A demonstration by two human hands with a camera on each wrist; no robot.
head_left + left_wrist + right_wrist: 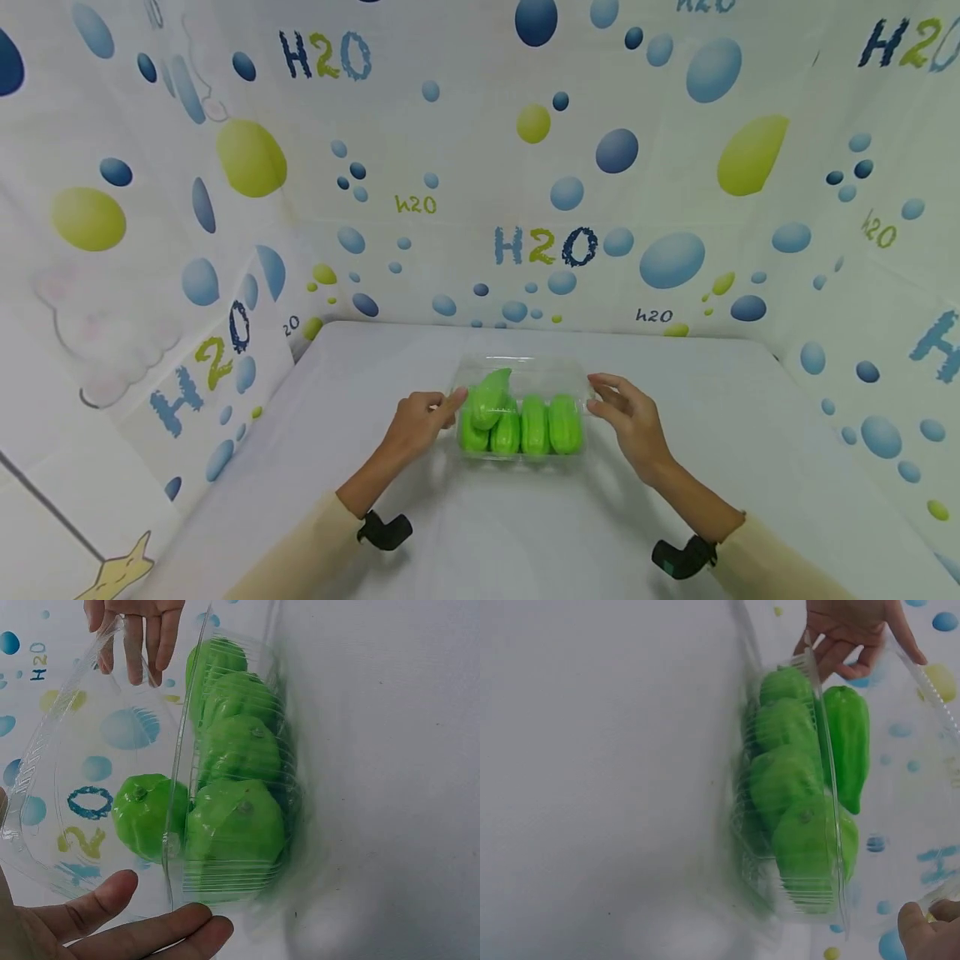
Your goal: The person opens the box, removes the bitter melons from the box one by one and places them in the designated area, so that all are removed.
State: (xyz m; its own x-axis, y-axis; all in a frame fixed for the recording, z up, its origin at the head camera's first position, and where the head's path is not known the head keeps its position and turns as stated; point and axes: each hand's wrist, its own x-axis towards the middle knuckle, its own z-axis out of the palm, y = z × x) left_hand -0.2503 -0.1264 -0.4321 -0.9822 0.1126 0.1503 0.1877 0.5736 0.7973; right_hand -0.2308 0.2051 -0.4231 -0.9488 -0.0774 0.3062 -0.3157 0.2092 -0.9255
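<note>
A clear plastic clamshell box (517, 463) stands on the table with its clear lid (555, 367) raised and tilted back. Several glossy green, ridged, pepper-like vegetables (534, 425) sit side by side in the base. Another green pepper-like piece (491, 400), its tip pointed, lies slanted on top at the left. At the box's left end is my left hand (426, 421), touching the plastic with fairly straight, spread fingers (180, 922). On the other side, my right hand (632, 425) pinches the lid's edge between thumb and finger, as the right wrist view shows.
The white-covered table (517, 533) extends around the box. Behind and beside it hangs a white cloth (465, 150) printed with blue and yellow-green spots and H2O lettering. A black wrist camera (386, 531) is worn on the left wrist, and another wrist camera (682, 557) on the right.
</note>
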